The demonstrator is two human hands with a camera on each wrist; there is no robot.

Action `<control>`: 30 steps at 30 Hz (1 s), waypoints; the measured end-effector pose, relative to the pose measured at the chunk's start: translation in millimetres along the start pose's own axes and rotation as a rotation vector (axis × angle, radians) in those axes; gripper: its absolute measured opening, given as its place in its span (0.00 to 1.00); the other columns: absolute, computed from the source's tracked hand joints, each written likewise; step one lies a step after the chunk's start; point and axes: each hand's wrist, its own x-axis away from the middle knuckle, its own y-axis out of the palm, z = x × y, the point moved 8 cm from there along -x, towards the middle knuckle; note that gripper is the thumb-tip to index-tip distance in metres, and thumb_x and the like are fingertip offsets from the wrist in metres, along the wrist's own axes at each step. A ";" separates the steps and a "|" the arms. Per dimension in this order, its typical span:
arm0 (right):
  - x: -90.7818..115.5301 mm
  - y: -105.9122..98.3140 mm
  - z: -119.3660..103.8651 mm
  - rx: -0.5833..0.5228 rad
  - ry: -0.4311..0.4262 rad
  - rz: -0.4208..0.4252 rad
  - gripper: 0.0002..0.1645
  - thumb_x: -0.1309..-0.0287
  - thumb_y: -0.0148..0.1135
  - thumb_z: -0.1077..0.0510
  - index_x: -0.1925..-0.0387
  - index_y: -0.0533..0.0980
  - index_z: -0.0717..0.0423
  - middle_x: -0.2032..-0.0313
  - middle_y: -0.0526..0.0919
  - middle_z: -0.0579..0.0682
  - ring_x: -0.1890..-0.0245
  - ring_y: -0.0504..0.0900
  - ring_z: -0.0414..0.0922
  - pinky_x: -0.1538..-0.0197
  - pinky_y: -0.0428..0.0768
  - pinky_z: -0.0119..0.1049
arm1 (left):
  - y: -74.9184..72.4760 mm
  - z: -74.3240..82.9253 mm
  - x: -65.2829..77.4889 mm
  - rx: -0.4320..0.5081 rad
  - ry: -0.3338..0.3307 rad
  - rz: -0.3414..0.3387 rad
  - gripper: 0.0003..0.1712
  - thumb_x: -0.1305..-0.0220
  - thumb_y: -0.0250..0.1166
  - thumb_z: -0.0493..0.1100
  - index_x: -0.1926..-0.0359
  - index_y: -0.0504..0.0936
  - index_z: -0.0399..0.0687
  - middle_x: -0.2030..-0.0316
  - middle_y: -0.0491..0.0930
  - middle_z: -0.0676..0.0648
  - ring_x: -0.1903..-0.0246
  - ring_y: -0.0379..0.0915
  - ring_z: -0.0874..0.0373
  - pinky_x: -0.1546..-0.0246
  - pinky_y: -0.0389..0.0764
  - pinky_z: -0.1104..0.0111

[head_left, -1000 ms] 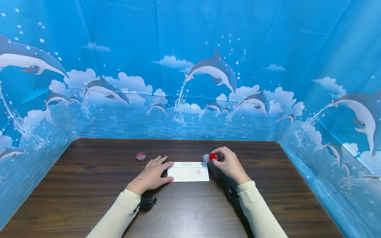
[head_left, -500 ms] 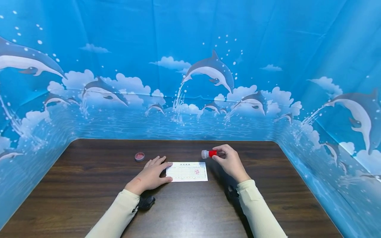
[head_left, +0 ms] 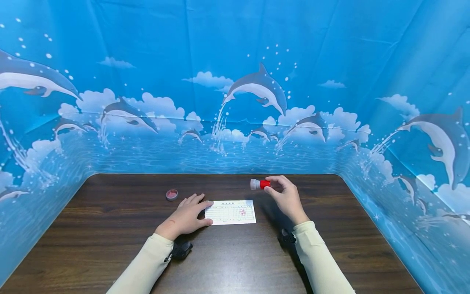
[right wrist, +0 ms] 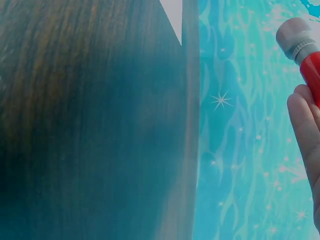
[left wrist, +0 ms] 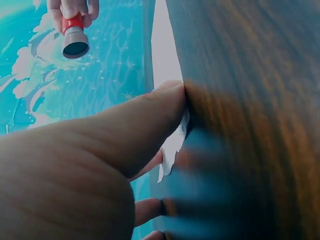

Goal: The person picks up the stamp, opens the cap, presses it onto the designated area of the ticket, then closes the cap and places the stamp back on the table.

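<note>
A white printed form [head_left: 227,214] with a red stamp mark near its right side lies flat on the table. My left hand [head_left: 185,218] rests at its left end, fingers spread and fairly straight, with thumb and index finger on the paper's edge. To the right, my right hand [head_left: 288,198] pinches a red-handled stamp [head_left: 264,184] above the table, beyond the form's upper right corner. The stamp lies sideways in the head view, its clear round head pointing left. In the left wrist view the stamp [left wrist: 75,36] shows a dark round face.
A small round ink pad [head_left: 171,194], red inside, sits beyond my left fingers. The dark wooden table [head_left: 227,261] ends at a blue dolphin-print curtain [head_left: 220,155] at the back and sides.
My right hand has lifted the stamp up and farther away from the form's upper right corner. The left hand stays on the form. The head view has shifted slightly.
</note>
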 end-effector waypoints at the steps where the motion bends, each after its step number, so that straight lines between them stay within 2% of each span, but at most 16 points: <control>1: -0.2 -0.6 0.6 -0.004 0.003 0.003 0.19 0.40 0.74 0.64 0.47 0.84 0.60 0.51 0.85 0.54 0.54 0.86 0.51 0.46 0.85 0.51 | -0.1 0.4 -0.3 -0.002 -0.002 0.001 0.38 0.32 0.70 0.57 0.26 0.73 0.50 0.24 0.60 0.33 0.23 0.49 0.31 0.26 0.50 0.36; 11: -0.4 -2.3 4.0 -0.015 0.031 -0.001 0.17 0.39 0.73 0.64 0.47 0.84 0.56 0.51 0.85 0.54 0.54 0.85 0.50 0.46 0.84 0.48 | 1.1 0.9 -1.7 -0.013 -0.018 -0.006 0.38 0.32 0.69 0.59 0.26 0.73 0.52 0.24 0.61 0.32 0.23 0.50 0.31 0.26 0.51 0.36; 14: -0.3 -2.6 5.0 -0.012 0.033 0.000 0.17 0.39 0.74 0.64 0.47 0.84 0.56 0.51 0.85 0.53 0.54 0.85 0.50 0.46 0.84 0.48 | -2.2 -0.2 -2.5 -0.011 -0.023 0.001 0.41 0.32 0.69 0.59 0.24 0.70 0.51 0.25 0.62 0.33 0.24 0.52 0.32 0.27 0.55 0.37; 17: -0.2 -3.3 7.4 -0.013 0.036 0.002 0.17 0.39 0.74 0.64 0.48 0.84 0.56 0.50 0.85 0.53 0.54 0.85 0.49 0.46 0.84 0.45 | -11.3 -2.2 -4.0 -0.016 -0.016 0.051 0.42 0.32 0.70 0.58 0.24 0.69 0.49 0.27 0.66 0.35 0.27 0.60 0.36 0.29 0.64 0.40; 20: 0.0 -3.6 9.5 -0.024 0.040 0.001 0.18 0.39 0.74 0.64 0.47 0.84 0.56 0.50 0.85 0.53 0.54 0.85 0.49 0.48 0.85 0.42 | -26.1 -7.5 -4.4 -0.026 -0.010 0.145 0.40 0.32 0.71 0.55 0.25 0.70 0.47 0.30 0.72 0.37 0.31 0.67 0.38 0.33 0.70 0.41; 22: 0.0 -3.3 9.9 -0.035 0.038 -0.002 0.18 0.39 0.73 0.64 0.47 0.83 0.56 0.50 0.85 0.54 0.54 0.85 0.50 0.49 0.85 0.39 | -36.6 -15.1 -3.0 -0.027 -0.019 0.216 0.39 0.32 0.71 0.52 0.26 0.71 0.45 0.32 0.74 0.37 0.32 0.68 0.37 0.33 0.69 0.40; 25: 0.0 -2.4 9.7 -0.053 0.039 -0.008 0.18 0.39 0.73 0.64 0.47 0.83 0.57 0.50 0.84 0.55 0.54 0.85 0.50 0.49 0.86 0.39 | -50.2 -34.5 -0.3 -0.016 -0.077 0.299 0.39 0.32 0.72 0.50 0.26 0.70 0.42 0.33 0.73 0.34 0.33 0.66 0.33 0.33 0.66 0.37; 28: 0.0 -1.2 9.2 -0.071 0.042 -0.014 0.18 0.39 0.73 0.64 0.47 0.83 0.57 0.50 0.84 0.55 0.54 0.85 0.51 0.49 0.86 0.39 | -58.7 -58.3 3.0 0.003 -0.156 0.344 0.41 0.33 0.72 0.48 0.25 0.68 0.38 0.34 0.71 0.29 0.34 0.64 0.29 0.36 0.66 0.34; 30: -0.2 0.2 8.6 -0.085 0.041 -0.023 0.18 0.39 0.73 0.64 0.47 0.83 0.57 0.50 0.84 0.55 0.54 0.85 0.51 0.49 0.87 0.40 | -61.2 -73.5 5.8 0.021 -0.209 0.346 0.42 0.33 0.71 0.48 0.25 0.66 0.36 0.35 0.70 0.28 0.36 0.64 0.27 0.39 0.69 0.34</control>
